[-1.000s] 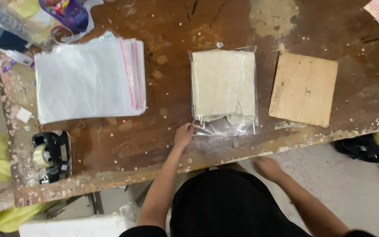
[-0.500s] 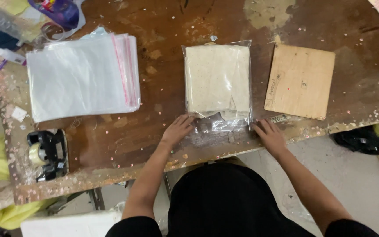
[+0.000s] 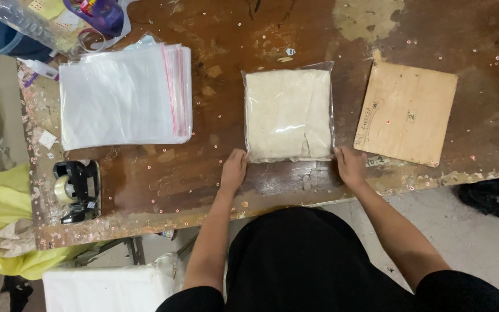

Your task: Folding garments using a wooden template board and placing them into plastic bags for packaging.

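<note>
- I see my left hand [image 3: 233,171] resting flat on the worn brown table [image 3: 232,34], fingers together, its tips touching the near left corner of the clear bag of cream cloth [image 3: 288,114].
- My right hand [image 3: 350,166] lies flat at the near right corner of that bag, fingertips on its edge; neither hand is wrapped around anything, both press down with narrow, closed fingers.
- The bag sits at the middle of the table, at 12 o'clock from my hands, its folded cloth filling it and its open plastic end spread toward me between the two hands.
- At 3 o'clock from the bag, just beside it but apart, lies a square board of thin plywood [image 3: 406,112], flat, slightly turned.
- At 9 o'clock, well apart, a stack of empty clear bags [image 3: 123,95] with pink seal strips lies flat.
- At 8 o'clock from the bag, near the table's left corner, stands a black tape dispenser [image 3: 75,190].
- At 10 o'clock, by the far left edge, a clear plastic bottle [image 3: 27,23] lies tilted.
</note>
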